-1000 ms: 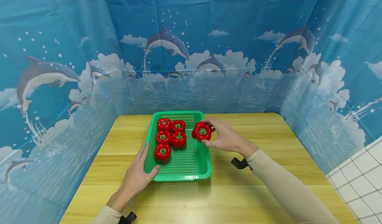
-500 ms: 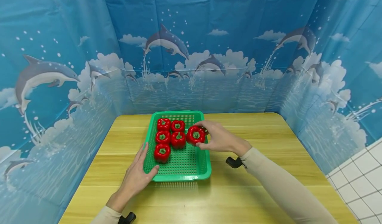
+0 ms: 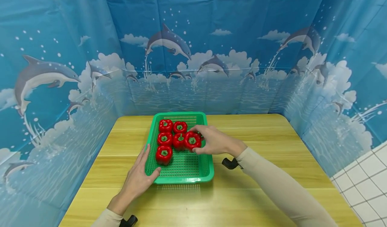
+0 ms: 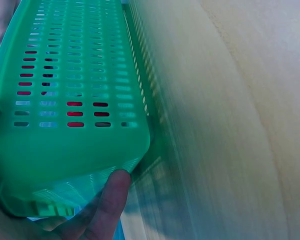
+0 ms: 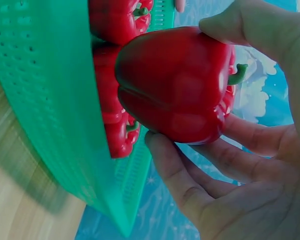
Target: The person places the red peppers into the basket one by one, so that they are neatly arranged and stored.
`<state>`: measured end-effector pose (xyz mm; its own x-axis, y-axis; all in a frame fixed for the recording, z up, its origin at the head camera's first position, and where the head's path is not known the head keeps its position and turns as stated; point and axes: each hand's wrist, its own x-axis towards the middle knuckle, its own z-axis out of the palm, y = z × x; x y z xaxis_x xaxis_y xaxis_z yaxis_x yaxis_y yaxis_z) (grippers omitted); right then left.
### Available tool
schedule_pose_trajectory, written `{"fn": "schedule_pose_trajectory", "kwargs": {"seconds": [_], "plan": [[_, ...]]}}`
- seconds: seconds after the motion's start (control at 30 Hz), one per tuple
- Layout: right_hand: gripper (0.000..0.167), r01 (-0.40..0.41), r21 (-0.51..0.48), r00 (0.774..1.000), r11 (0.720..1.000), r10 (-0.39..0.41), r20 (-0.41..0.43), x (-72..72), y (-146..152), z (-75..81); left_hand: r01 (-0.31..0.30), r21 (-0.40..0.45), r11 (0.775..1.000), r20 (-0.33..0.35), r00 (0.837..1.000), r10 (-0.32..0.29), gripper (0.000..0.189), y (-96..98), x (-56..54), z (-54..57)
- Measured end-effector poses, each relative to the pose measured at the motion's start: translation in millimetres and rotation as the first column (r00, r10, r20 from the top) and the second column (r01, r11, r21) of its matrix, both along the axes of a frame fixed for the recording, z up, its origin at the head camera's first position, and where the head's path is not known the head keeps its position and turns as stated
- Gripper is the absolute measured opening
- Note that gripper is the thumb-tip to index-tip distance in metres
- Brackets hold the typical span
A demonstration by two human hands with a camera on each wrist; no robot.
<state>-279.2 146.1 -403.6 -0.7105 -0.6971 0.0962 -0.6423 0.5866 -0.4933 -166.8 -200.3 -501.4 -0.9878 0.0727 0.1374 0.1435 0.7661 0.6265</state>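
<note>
My right hand (image 3: 213,140) holds a glossy red bell pepper (image 3: 192,140), fingers and thumb spread around its sides with the green stem facing up. In the right wrist view this bell pepper (image 5: 175,85) is up at the level of the green basket's wall (image 5: 55,95). It overlaps one of the peppers in the basket in the head view. Several other red bell peppers (image 3: 164,139) stand in the left and middle of the basket (image 3: 187,180). My left hand (image 3: 140,173) rests at the basket's near left corner, fingers straight along the outer side, thumb by the front rim.
The basket stands on a yellow wood-grain table (image 3: 251,193). Blue curtains (image 3: 193,92) printed with dolphins rise behind the table and along both sides. White tiles (image 3: 366,186) show at the lower right.
My right hand has carried the bell pepper left and slightly towards me, from over the basket's right rim to beside the middle peppers. My left hand stays at the corner.
</note>
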Motion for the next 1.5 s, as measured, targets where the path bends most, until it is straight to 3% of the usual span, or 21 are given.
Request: {"fn": "schedule_pose_trajectory", "kwargs": {"seconds": [0.73, 1.5], "plan": [[0.067, -0.086, 0.040, 0.996, 0.995, 0.084, 0.034, -4.3, -26, -2.5, -0.004, 0.009, 1.000, 0.014, 1.000, 0.004, 0.104, -0.5, -0.2, -1.1], [0.069, -0.094, 0.110, 0.995, 0.989, 0.089, 0.047, -8.5, -45, -11.2, -0.003, 0.008, 1.000, -0.001, 1.000, 0.003, 0.104, -0.3, -1.0, -1.3]]}}
